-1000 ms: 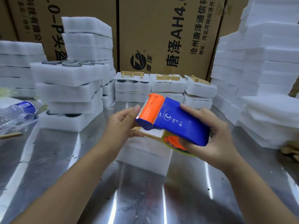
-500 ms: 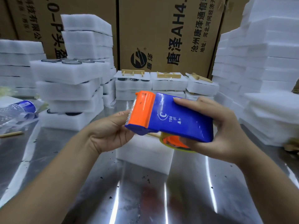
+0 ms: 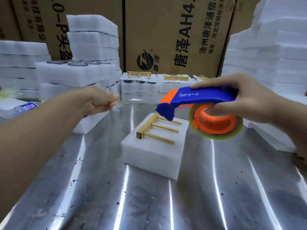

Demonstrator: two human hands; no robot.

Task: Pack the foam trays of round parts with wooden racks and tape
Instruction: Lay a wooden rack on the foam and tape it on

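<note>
1. The foam tray (image 3: 149,156) sat uncovered, not yet taped.
2. The tape dispenser (image 3: 204,97) had swung up over the tray's far right corner, gripped by the right hand (image 3: 245,100).
3. The left hand (image 3: 103,103) had left the dispenser and drawn away to the tray's left, fingers curled. I cannot tell whether it pinched tape.
4. The wooden rack (image 3: 157,128) lay flat on the tray, so taping probably came next.
</note>
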